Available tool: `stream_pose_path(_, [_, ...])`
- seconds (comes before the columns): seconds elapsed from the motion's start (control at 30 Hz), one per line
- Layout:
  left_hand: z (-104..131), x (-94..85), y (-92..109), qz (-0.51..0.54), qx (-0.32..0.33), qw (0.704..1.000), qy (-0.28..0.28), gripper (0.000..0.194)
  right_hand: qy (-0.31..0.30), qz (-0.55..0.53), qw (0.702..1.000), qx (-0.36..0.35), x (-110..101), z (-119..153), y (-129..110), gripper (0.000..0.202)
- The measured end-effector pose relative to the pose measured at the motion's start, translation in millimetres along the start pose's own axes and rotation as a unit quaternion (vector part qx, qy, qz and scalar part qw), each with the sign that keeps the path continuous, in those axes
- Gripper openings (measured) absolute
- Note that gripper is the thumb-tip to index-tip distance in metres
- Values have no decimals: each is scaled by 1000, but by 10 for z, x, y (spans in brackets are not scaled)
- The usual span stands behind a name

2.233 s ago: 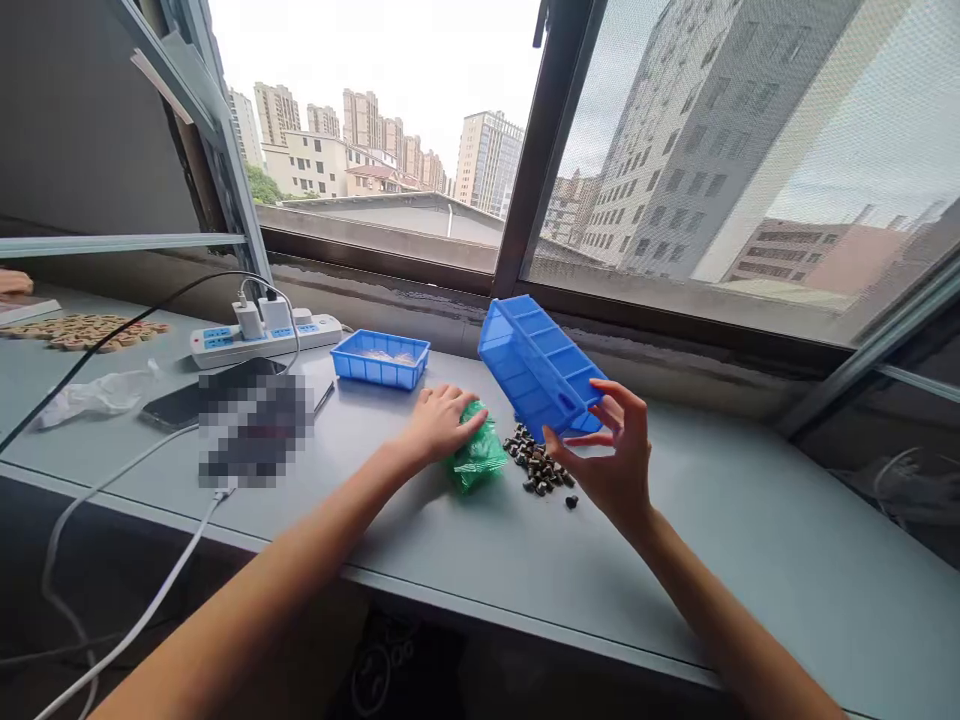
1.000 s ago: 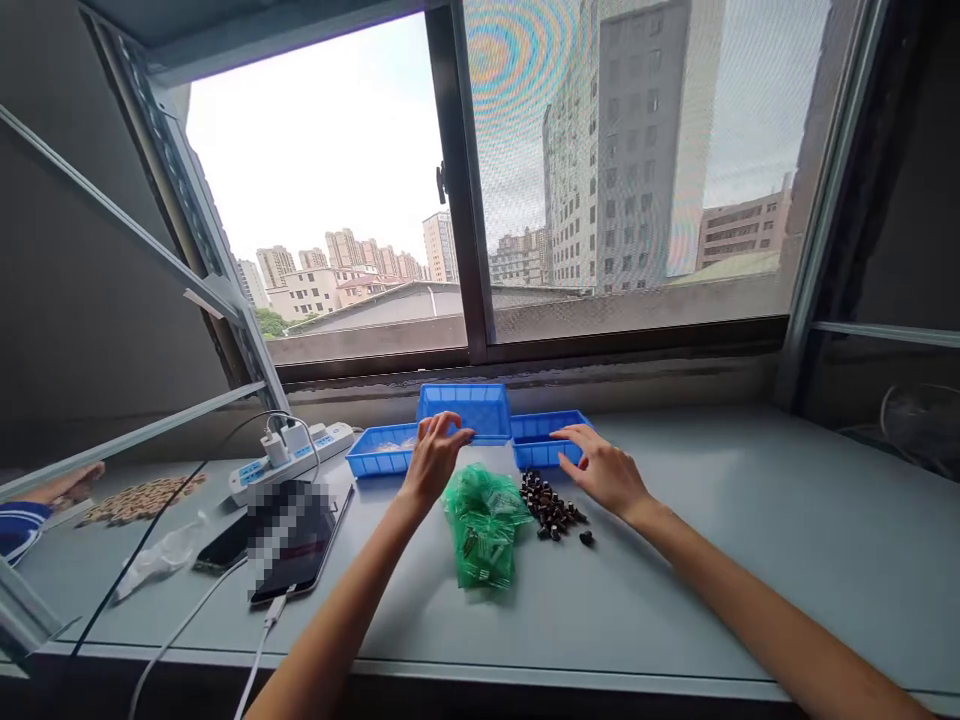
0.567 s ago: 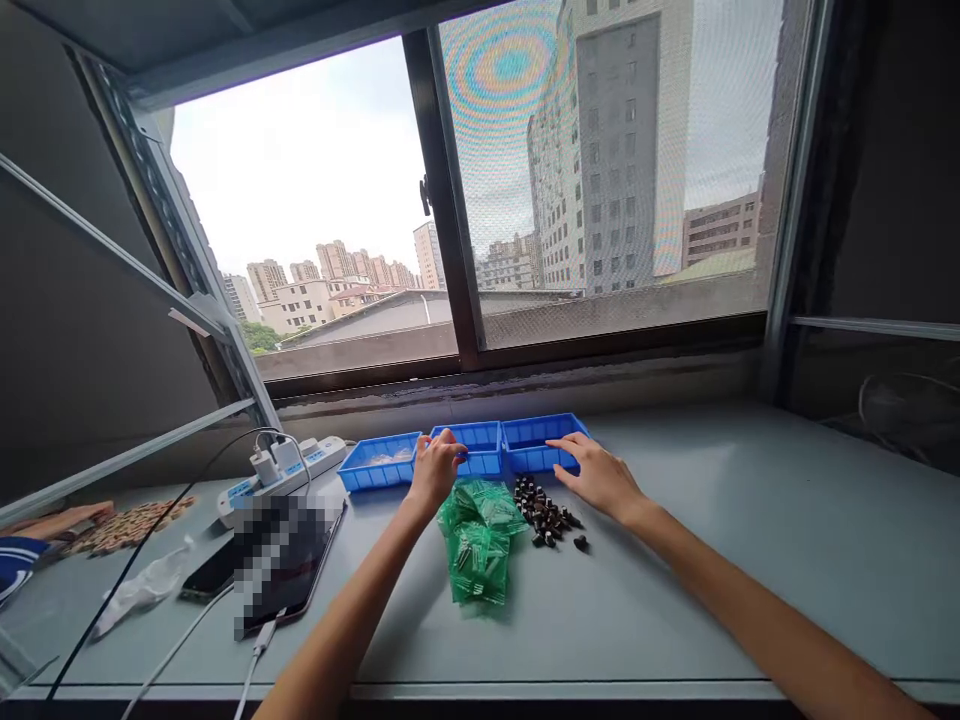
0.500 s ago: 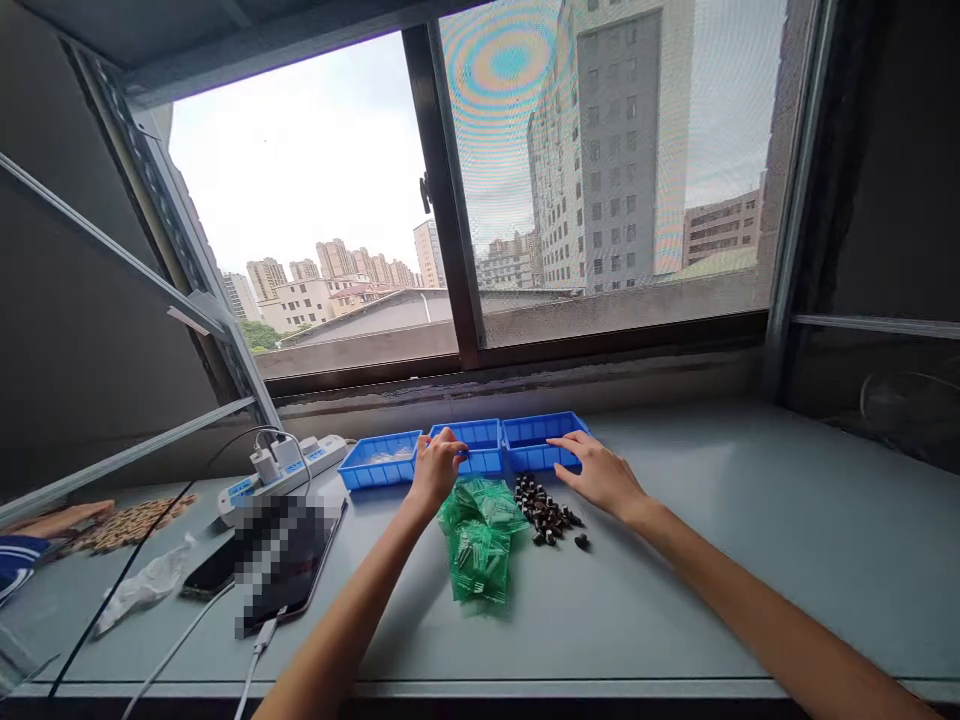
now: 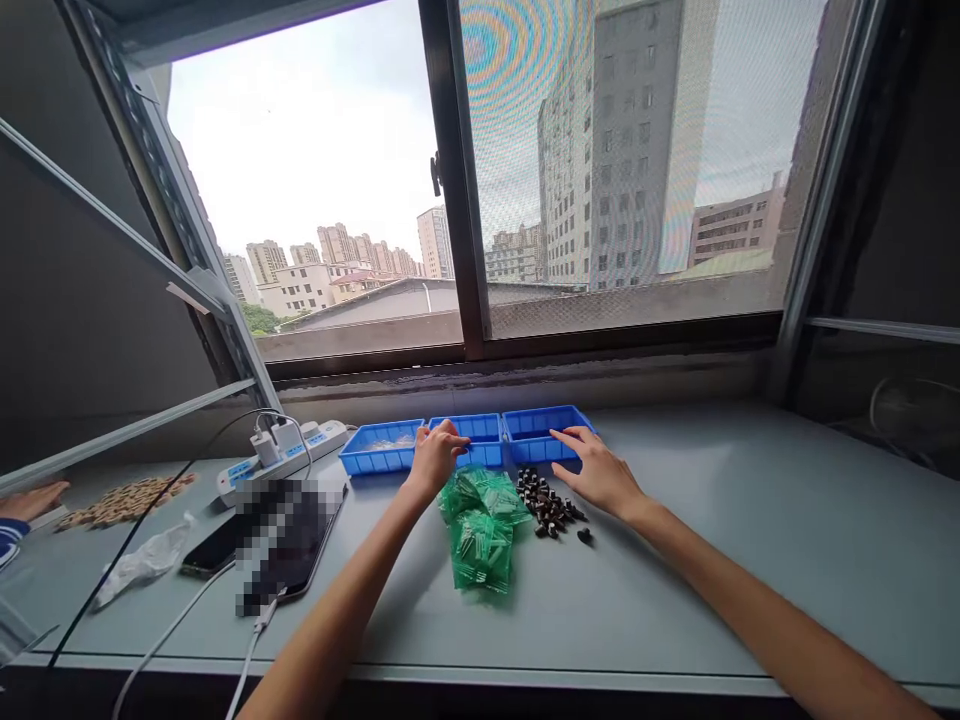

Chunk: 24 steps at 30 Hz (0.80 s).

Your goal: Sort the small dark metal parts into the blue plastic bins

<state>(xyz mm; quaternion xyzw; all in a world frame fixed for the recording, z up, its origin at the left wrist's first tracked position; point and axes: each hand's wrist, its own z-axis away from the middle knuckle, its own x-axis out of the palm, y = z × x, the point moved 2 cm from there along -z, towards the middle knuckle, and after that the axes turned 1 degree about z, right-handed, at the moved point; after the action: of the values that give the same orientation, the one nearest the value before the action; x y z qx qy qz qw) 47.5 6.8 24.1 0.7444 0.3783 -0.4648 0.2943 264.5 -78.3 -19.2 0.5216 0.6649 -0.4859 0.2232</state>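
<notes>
Head camera: our left hand (image 5: 433, 462) curls at the middle blue tray (image 5: 484, 456), six o'clock, gripping or merely touching we cannot tell; our right hand (image 5: 604, 478) is loosely spread at the right blue tray (image 5: 529, 449), five o'clock. We judge both trays light, stiff, slippery plastic, best held by opposite rims. We read no brand, label or writing.

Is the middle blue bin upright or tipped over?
Upright. The middle blue bin has its open top facing up, in line between the left blue bin and the right blue bin.
</notes>
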Motion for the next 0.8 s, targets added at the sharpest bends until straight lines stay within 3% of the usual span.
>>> stream_pose_path(0.3, [-46,52,-30,32,17,999,-2,18,3,-3,1000,-22,48,5,16,49])
stream_pose_path(0.47, [16,40,-104,25,17,999,41,23,10,-16,1000,-14,9,9,7,45])
stream_pose_path(0.57, [77,-52,-243,29,-17,996,77,33,43,-50,998,-8,-57,4,0,40])
stream_pose_path(0.67, [141,-157,-414,32,-84,990,109,31,92,-78,993,-2,-104,-8,20,28])
stream_pose_path(0.8, [216,-198,-536,28,-144,983,110,30,120,-89,989,-7,-99,-12,59,22])
